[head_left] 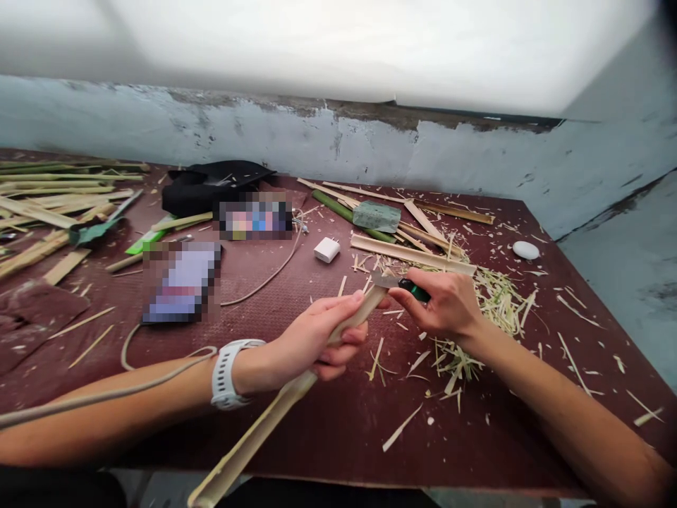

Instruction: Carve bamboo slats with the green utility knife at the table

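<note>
My left hand (317, 339) is closed round a long pale bamboo strip (264, 430) that slants from the table's near edge up to the middle. A white watch (228, 374) sits on that wrist. My right hand (444, 303) grips a knife with a green-black handle (413, 288). Its blade (385, 281) rests on the strip's upper end, just beyond my left fingers. Thin bamboo shavings (455, 360) lie under and to the right of my right hand.
On the dark red table (328, 423) lie two phones (183, 282), a white charger plug (326, 249) with a cable, a black bag (211, 183), a green sharpening block (376, 216), a white oval object (525, 250), and bamboo strips at the left (47, 204) and back (412, 254).
</note>
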Available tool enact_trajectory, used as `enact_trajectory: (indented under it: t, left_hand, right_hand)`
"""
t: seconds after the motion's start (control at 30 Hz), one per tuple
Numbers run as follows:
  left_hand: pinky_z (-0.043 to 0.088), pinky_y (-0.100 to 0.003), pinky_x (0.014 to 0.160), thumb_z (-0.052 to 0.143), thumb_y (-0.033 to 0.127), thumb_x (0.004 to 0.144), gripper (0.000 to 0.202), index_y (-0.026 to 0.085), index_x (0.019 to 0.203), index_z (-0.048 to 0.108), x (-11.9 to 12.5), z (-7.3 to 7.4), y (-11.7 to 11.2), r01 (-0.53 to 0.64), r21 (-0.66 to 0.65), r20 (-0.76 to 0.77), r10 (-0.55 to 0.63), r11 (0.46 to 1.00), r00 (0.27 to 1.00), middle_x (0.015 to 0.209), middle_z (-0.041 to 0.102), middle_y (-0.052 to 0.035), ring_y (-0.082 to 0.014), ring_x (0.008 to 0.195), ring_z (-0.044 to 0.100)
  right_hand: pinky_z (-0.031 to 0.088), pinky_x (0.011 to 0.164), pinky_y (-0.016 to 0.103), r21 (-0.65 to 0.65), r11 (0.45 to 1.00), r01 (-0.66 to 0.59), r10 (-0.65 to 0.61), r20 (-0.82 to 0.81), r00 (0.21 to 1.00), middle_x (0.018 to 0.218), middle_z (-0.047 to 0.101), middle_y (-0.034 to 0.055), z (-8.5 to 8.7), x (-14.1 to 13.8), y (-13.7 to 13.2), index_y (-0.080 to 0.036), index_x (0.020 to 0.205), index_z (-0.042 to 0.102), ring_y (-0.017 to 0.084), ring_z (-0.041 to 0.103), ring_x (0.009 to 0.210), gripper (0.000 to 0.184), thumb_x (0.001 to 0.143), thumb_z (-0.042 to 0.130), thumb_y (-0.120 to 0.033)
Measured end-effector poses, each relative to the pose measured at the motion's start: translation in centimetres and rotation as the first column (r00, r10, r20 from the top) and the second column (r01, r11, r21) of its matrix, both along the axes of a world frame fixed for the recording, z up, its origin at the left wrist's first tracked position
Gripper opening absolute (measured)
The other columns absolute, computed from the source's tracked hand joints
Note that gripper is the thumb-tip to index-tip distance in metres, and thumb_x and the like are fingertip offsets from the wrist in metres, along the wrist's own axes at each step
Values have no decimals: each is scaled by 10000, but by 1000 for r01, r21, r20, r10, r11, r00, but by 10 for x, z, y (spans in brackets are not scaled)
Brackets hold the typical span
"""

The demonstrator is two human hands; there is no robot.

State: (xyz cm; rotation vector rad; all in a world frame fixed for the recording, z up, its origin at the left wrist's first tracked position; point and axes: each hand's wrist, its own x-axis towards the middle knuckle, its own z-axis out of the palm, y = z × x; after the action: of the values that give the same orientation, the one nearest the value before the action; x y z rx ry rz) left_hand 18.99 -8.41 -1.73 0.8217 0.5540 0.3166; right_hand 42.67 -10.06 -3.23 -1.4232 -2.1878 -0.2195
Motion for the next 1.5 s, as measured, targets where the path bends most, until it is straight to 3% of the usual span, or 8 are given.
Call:
enact_trajectory:
  t: [0.27, 0.47, 0.67, 0.83, 1.13, 1.27, 1.4, 1.5]
  left_hand:
    - [257, -112, 339, 523, 529, 1007, 462, 212, 1338, 581, -12, 4, -15, -32, 130, -49, 39, 991, 998, 693, 381, 79, -16, 420, 246]
    - [233, -123, 331, 521, 546, 999, 471, 217, 1333, 572, -8, -5, -5, -60, 94, -45, 64, 994, 997, 679, 374, 82, -22, 416, 221]
    - [211, -120, 337, 508, 536, 1006, 385, 206, 1181, 598, -10, -4, -6, 19, 51, -17, -18, 999, 1000, 678, 373, 77, -20, 412, 222]
    - [218, -131, 334, 516, 570, 991, 397, 176, 965, 564, -10, -3, -8, 51, 69, -29, -50, 996, 998, 645, 359, 79, -21, 403, 219]
    - [177, -121, 313, 415, 499, 1041, 419, 194, 1279, 576, 1, -1, 2, 25, -14, -35, -25, 1000, 999, 668, 346, 83, -32, 413, 154]
    - [215, -120, 326, 477, 514, 1020, 461, 179, 1324, 568, -3, 1, -5, -88, 140, -85, 101, 986, 991, 661, 362, 79, -36, 416, 210]
    - [227, -114, 345, 503, 532, 1009, 470, 194, 1330, 567, -8, 2, -11, -47, 157, -60, 57, 986, 997, 680, 365, 78, -32, 430, 239]
    - [216, -121, 324, 470, 534, 1019, 462, 201, 1322, 570, -7, -1, -8, 61, 49, -14, -60, 997, 998, 662, 373, 84, -28, 400, 211]
  right_hand:
    - [226, 443, 299, -167, 929, 331, -370, -427, 825, 498, 411, -29, 15, 72, 30, -243, 602, 417, 121, 349, 438, 560, 1005, 435, -632]
    - [233, 444, 292, -247, 967, -68, -37, -396, 918, 535, 433, -35, 11, 30, 9, -224, 662, 466, 102, 366, 442, 490, 1005, 478, -574]
    - [247, 475, 270, -251, 950, -188, 106, -307, 946, 543, 387, -56, 7, 0, -14, -211, 660, 429, 76, 347, 456, 443, 997, 529, -482]
    - [246, 464, 259, -181, 970, -164, 120, -234, 965, 516, 403, -58, 9, -2, -16, -205, 649, 457, 72, 349, 435, 425, 982, 537, -457]
    - [204, 459, 271, 2, 998, -65, 65, 5, 998, 474, 438, -42, 2, 10, 6, -202, 598, 476, 85, 352, 408, 523, 951, 563, -579]
    - [239, 454, 289, -123, 991, 50, -73, -184, 980, 496, 469, -18, 8, 33, 21, -224, 607, 492, 109, 373, 424, 564, 977, 462, -648]
    - [236, 434, 302, -150, 925, 349, -379, -437, 816, 485, 412, -22, 22, 66, 28, -250, 582, 412, 116, 337, 418, 590, 991, 422, -675]
    - [246, 445, 295, -225, 958, 177, -273, -525, 806, 527, 426, -19, 21, 61, 25, -237, 604, 432, 119, 354, 466, 577, 968, 470, -683]
